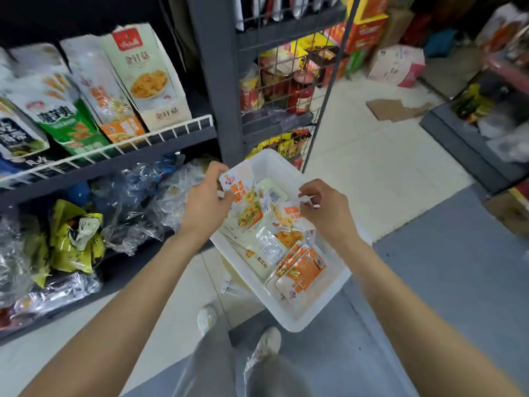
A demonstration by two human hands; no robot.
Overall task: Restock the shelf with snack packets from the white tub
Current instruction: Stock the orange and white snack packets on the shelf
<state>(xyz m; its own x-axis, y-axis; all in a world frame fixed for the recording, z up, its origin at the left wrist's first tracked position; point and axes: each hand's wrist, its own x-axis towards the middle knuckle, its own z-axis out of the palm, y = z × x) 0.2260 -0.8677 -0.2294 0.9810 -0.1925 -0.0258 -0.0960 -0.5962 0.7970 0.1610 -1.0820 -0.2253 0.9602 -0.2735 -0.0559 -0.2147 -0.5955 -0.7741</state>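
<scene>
A white tub (310, 313) sits on the floor beside the dark shelf unit and holds several white and orange snack packets (303, 272). My left hand (204, 200) grips an upright white and orange packet (242, 196) at the tub's left rim. My right hand (326, 209) pinches the top edge of another orange and white packet (290, 214) lying in the tub. The shelf (160, 144) to the left carries standing snack bags behind a white wire rail.
Below the rail, the lower shelf holds clear plastic bags (137, 202) and yellow-green packs (76, 233). A wire rack (289, 90) with red and yellow goods stands behind the tub. Cartons (396, 65) and flattened cardboard (398, 108) lie on the floor. My feet (237, 330) are near the tub.
</scene>
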